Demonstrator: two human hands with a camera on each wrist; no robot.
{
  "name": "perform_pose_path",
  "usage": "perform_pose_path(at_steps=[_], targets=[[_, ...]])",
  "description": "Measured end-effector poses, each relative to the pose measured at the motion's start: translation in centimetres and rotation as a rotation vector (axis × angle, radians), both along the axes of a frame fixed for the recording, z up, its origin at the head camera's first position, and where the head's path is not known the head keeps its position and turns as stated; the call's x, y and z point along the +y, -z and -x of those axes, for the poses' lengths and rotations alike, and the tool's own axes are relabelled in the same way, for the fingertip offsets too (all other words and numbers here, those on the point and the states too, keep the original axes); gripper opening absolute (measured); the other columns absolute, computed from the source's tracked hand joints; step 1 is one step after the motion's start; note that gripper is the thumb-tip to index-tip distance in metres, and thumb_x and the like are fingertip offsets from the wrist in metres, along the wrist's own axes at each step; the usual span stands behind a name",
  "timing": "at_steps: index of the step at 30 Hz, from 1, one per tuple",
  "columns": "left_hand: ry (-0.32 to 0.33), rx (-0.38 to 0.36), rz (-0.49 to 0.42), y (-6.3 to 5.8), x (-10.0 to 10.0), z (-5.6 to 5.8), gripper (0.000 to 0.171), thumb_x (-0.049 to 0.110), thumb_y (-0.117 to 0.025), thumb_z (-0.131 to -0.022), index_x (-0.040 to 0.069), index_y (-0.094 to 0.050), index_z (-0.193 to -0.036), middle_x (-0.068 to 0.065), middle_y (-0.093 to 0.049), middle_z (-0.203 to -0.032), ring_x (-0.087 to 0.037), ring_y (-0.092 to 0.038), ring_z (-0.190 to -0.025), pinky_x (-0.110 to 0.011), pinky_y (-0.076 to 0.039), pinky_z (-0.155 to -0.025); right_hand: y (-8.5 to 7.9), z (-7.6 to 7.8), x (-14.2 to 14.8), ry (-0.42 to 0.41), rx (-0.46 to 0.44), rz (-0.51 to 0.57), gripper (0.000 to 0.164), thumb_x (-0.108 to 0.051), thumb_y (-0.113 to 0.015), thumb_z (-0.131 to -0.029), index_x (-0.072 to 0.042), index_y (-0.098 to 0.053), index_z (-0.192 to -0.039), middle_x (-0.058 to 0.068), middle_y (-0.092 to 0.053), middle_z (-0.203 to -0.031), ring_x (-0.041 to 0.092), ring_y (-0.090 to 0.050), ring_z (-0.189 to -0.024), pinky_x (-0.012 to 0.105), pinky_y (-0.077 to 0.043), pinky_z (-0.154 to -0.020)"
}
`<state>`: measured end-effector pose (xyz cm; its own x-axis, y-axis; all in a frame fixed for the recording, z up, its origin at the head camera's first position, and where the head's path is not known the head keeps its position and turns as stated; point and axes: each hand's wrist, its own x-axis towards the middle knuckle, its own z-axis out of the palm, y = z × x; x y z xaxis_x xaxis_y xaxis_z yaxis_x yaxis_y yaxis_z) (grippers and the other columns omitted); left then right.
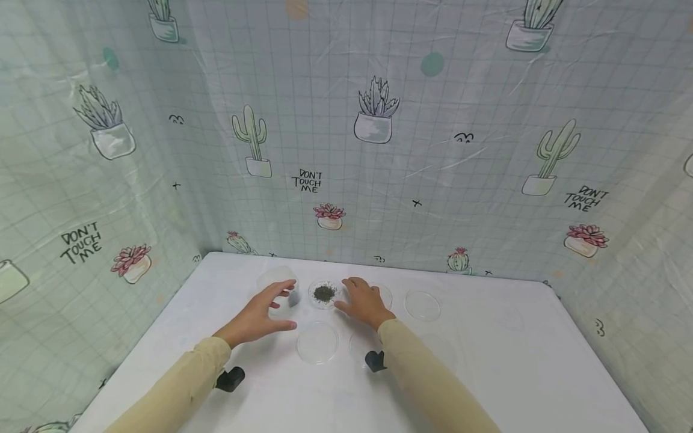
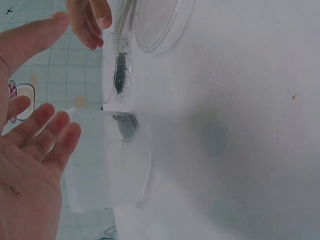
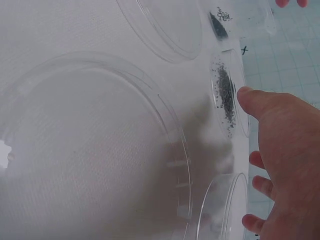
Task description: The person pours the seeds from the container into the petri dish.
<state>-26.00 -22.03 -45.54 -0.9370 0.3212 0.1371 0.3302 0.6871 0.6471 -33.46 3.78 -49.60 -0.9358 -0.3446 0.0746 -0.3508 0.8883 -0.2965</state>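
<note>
A clear petri dish (image 1: 313, 296) holds a heap of dark green flakes (image 1: 324, 293), some scattered toward its rim. Just right of it is my right hand (image 1: 365, 300), fingers spread; in the right wrist view the thumb tip overlaps the dish's rim. Nothing shows in that hand's grasp. To the left, my left hand (image 1: 257, 317) hovers with thumb and fingers wide apart and the palm bare. Behind its fingers stands a frosted translucent container (image 2: 110, 175), with dark flakes (image 2: 125, 125) gathered at one corner.
Several more clear dishes lie on the white table: one dish (image 1: 317, 343) between the forearms, another dish (image 1: 422, 305) at the right, others partly behind my right hand and sleeve. A cactus-print curtain (image 1: 346, 150) borders the table's back and sides.
</note>
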Motion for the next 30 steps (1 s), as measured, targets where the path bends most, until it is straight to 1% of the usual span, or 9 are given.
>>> perform_pose_path(at_steps=[4, 11, 15, 20, 26, 30], targets=[[0.004, 0.001, 0.009, 0.3, 0.0, 0.0, 0.09, 0.027, -0.084, -0.074, 0.021, -0.034, -0.149, -0.005, -0.046, -0.146, -0.025, -0.05, -0.129, -0.041, -0.052, -0.097, 0.0, 0.0, -0.1, 0.009, -0.005, -0.013, 0.067, -0.051, -0.062, -0.089, -0.014, -0.045, -0.143, 0.008, -0.045, -0.148, 0.025, -0.04, -0.139, 0.054, -0.038, -0.109], [0.006, -0.043, -0.005, 0.5, 0.4, -0.1, 0.088, 0.027, -0.085, -0.073, 0.021, -0.037, -0.147, -0.003, -0.05, -0.144, -0.024, -0.053, -0.126, -0.042, -0.052, -0.098, 0.1, 0.1, -0.1, 0.021, -0.028, -0.027, 0.067, -0.051, -0.061, -0.09, -0.015, -0.044, -0.144, 0.007, -0.044, -0.149, 0.024, -0.039, -0.14, 0.053, -0.036, -0.111], [0.02, -0.051, 0.006, 0.6, 0.4, -0.2, 0.088, 0.029, -0.084, -0.073, 0.02, -0.038, -0.147, -0.003, -0.05, -0.144, -0.025, -0.052, -0.126, -0.042, -0.052, -0.098, 0.2, 0.1, -0.1, 0.018, -0.027, -0.025, 0.066, -0.05, -0.061, -0.09, -0.015, -0.044, -0.144, 0.007, -0.044, -0.149, 0.024, -0.039, -0.14, 0.053, -0.036, -0.11], [0.055, -0.053, -0.002, 0.9, 0.5, -0.3, 0.087, 0.027, -0.085, -0.073, 0.017, -0.038, -0.147, -0.003, -0.049, -0.144, -0.024, -0.052, -0.126, -0.043, -0.051, -0.098, 0.4, 0.1, 0.0, 0.006, -0.011, -0.008, 0.066, -0.05, -0.062, -0.09, -0.014, -0.045, -0.143, 0.009, -0.045, -0.148, 0.025, -0.04, -0.139, 0.054, -0.037, -0.109], [0.111, -0.055, -0.017, 1.4, 0.5, -0.2, 0.087, 0.027, -0.085, -0.072, 0.014, -0.04, -0.145, -0.005, -0.05, -0.143, -0.026, -0.052, -0.125, -0.045, -0.051, -0.097, 0.5, 0.2, 0.0, 0.007, -0.015, -0.023, 0.066, -0.051, -0.061, -0.09, -0.016, -0.044, -0.144, 0.007, -0.044, -0.149, 0.024, -0.039, -0.14, 0.053, -0.037, -0.109], [0.14, -0.062, -0.027, 1.6, 0.6, -0.2, 0.086, 0.026, -0.086, -0.072, 0.015, -0.041, -0.144, -0.007, -0.05, -0.143, -0.027, -0.053, -0.125, -0.045, -0.051, -0.096, 0.6, 0.3, -0.2, 0.006, -0.011, -0.018, 0.065, -0.051, -0.061, -0.09, -0.015, -0.046, -0.142, 0.009, -0.045, -0.148, 0.025, -0.04, -0.139, 0.053, -0.038, -0.108]])
